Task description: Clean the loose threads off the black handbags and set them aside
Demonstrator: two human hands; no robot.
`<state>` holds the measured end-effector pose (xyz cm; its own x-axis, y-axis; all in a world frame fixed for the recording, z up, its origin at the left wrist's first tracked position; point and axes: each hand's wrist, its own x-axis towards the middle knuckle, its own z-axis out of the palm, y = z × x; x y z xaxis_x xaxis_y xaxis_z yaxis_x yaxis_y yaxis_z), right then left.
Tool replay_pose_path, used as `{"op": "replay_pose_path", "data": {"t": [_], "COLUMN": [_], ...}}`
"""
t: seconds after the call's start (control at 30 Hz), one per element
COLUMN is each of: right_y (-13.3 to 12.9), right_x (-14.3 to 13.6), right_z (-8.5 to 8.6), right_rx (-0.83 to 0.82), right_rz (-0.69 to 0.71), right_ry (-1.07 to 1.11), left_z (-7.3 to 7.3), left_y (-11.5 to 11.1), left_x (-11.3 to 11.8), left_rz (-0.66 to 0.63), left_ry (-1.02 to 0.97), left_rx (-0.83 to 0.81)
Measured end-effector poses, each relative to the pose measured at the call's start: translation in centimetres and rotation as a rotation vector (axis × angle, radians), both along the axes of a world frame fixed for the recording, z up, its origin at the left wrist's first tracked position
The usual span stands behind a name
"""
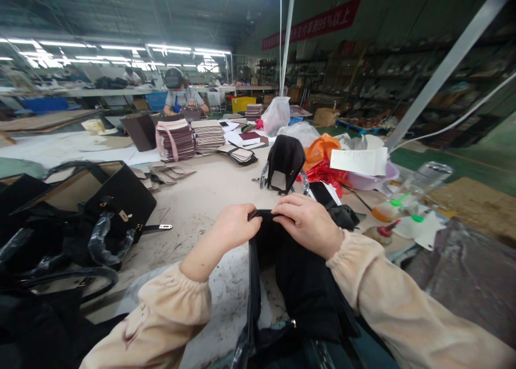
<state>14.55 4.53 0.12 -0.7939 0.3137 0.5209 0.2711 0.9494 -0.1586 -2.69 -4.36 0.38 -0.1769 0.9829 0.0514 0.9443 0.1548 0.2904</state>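
A black handbag (310, 283) lies in front of me, its body reaching down to the lower edge of the view. Its far top edge is pinched by both hands. My left hand (236, 226) is closed on the left corner of that edge, thumb and fingers pressed together. On the right part of the same edge, my right hand (308, 223) grips with thumb below and fingers over it. A small metal fitting shows on the bag near the bottom. Just beyond my hands stands another black bag (296, 153) with plastic-wrapped handles.
Several black handbags (141, 189) crowd the left side. Stacks of brown-edged pieces (175, 140) stand farther back. To the right are an orange plastic bag (322, 147), a lilac basin (374, 181), a clear bottle (427, 178) and a slanting metal pole (447, 71). A co-worker (185, 98) sits across.
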Motion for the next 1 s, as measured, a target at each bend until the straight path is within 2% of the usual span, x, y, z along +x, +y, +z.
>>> {"op": "replay_pose_path", "data": {"t": [0.23,0.43,0.67,1.0], "right_y": [0.04,-0.39,-0.72,-0.72], "right_x": [-0.16,-0.48,-0.07,-0.34], "right_z": [0.2,0.09,0.57,0.29], "right_rx": [0.01,-0.048,0.047,0.025], "right_rz": [0.006,-0.019,-0.067,-0.139], "right_ry": [-0.011,0.073,0.016,-0.006], "left_z": [0.14,-0.11,-0.29,-0.12], "left_y": [-0.2,-0.24,0.05,-0.01], "left_x": [-0.01,-0.09,0.02,0.16], "left_rz": [-0.021,-0.089,-0.081,-0.069], "left_ry": [-0.069,-0.21,-0.214,-0.201], "left_rx": [0.007,0.123,0.115,0.098]}}
